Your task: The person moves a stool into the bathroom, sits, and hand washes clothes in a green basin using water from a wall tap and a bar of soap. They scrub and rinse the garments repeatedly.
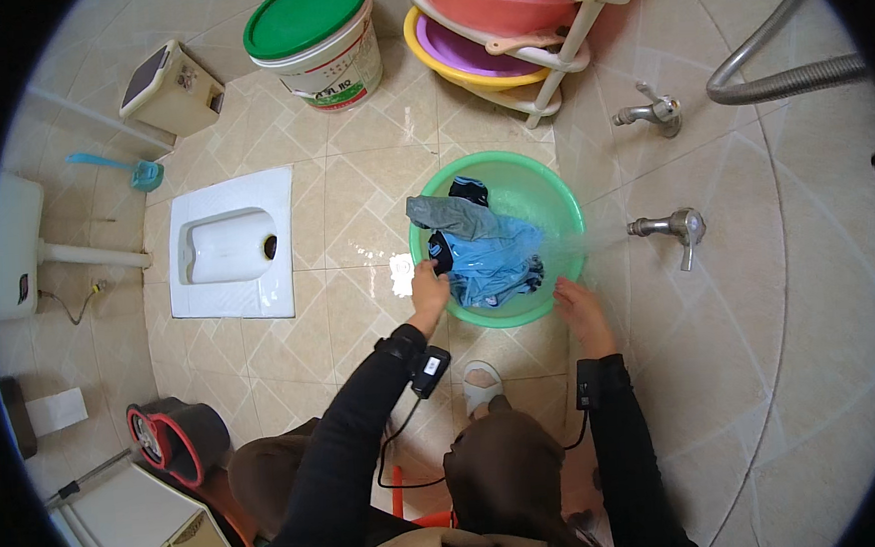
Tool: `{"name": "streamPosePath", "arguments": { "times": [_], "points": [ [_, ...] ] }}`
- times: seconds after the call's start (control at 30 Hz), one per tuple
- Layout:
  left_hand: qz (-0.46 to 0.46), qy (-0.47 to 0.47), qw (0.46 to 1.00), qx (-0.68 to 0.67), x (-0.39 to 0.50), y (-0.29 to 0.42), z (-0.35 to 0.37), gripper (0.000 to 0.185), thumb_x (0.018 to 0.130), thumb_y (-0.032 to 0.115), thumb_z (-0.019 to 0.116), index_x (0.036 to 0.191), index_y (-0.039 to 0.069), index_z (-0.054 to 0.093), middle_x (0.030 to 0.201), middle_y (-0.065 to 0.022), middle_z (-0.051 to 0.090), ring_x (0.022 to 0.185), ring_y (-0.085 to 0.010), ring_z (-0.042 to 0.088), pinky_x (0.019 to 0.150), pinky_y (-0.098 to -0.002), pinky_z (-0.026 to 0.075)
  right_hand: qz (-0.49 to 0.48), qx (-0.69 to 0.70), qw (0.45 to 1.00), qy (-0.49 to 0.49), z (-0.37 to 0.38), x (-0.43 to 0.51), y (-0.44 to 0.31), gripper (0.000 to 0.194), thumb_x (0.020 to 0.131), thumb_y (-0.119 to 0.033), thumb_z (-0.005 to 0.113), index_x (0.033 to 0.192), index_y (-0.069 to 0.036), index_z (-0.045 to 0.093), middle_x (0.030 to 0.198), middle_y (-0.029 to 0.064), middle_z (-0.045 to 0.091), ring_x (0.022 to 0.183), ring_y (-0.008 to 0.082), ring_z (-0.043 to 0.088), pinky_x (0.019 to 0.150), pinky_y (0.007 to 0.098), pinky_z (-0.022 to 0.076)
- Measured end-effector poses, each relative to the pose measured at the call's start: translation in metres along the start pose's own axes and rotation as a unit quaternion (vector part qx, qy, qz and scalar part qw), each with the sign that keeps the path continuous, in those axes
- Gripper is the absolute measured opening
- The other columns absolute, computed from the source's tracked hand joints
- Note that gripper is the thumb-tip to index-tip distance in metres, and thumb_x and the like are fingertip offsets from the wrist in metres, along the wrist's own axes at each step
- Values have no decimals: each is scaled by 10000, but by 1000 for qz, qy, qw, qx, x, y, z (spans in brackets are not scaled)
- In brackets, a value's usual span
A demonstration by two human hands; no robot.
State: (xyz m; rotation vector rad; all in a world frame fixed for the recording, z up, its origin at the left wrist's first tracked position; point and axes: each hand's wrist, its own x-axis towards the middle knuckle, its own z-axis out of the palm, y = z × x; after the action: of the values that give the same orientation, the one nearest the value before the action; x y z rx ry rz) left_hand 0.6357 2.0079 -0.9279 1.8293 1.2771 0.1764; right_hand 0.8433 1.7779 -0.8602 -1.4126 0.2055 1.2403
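A light green plastic basin (569, 190) stands on the tiled floor with water in it. Wet clothes lie inside: a light blue garment (493, 262) with dark trim and a grey cloth (449, 214) whose end rests over the left rim. My left hand (430, 296) is at the basin's lower left edge, its fingers against the black trim (440, 251); whether they grip it is unclear. Over the lower right rim is my right hand (584, 317), fingers extended and holding nothing. From the lower wall tap (664, 225), water sprays into the basin.
A second tap (649, 110) and a metal hose (779, 87) are on the right wall. Beyond the basin stand a rack (571, 55) of basins and a green-lidded bucket (335, 69). A squat toilet (231, 245) lies left; a mop bucket (181, 439) is lower left.
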Motion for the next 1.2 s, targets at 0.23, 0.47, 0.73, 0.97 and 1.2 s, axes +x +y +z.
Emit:
{"name": "streamPosePath", "arguments": {
  "times": [0.23,0.47,0.73,0.97,1.2],
  "points": [
    [96,-7,992,-82,69,18,-9,603,743,152,609,1285,-2,392,1278,-253,418,1204,-384,384,1011,-390,320,19,-84,996,22,14,0,20,502,868,-195,523,1317,-6,403,1356,129,398,1229,256,385,1005,370,307],
    [244,-266,931,49,26,106,56,557,798,273,599,1284,53,439,1307,-268,397,1205,-397,390,997,-411,331,52,-58,996,35,12,-4,36,458,875,-137,534,1302,-18,422,1269,86,477,1150,199,462,963,327,369],
    [209,-356,910,-46,-42,85,50,399,855,257,545,1224,106,523,1277,-235,451,1076,-386,507,917,-410,401,37,-12,999,10,19,-13,38,457,880,-141,523,1308,-22,415,1307,80,443,1180,201,433,979,326,351],
    [277,-114,932,203,-57,15,-32,438,846,258,553,1225,46,498,1305,-168,429,1235,-347,357,972,-431,357,17,-138,990,35,16,0,57,457,846,-142,573,1282,-58,466,1334,105,425,1127,207,490,919,315,405],
    [275,-232,874,326,-66,-1,-33,682,801,328,599,1366,71,318,1469,-138,160,1375,-298,69,1036,-489,281,-279,-560,780,-11,56,50,38,347,758,-71,585,1104,-99,585,1352,173,383,1014,312,557,825,368,464]
  ]
}}
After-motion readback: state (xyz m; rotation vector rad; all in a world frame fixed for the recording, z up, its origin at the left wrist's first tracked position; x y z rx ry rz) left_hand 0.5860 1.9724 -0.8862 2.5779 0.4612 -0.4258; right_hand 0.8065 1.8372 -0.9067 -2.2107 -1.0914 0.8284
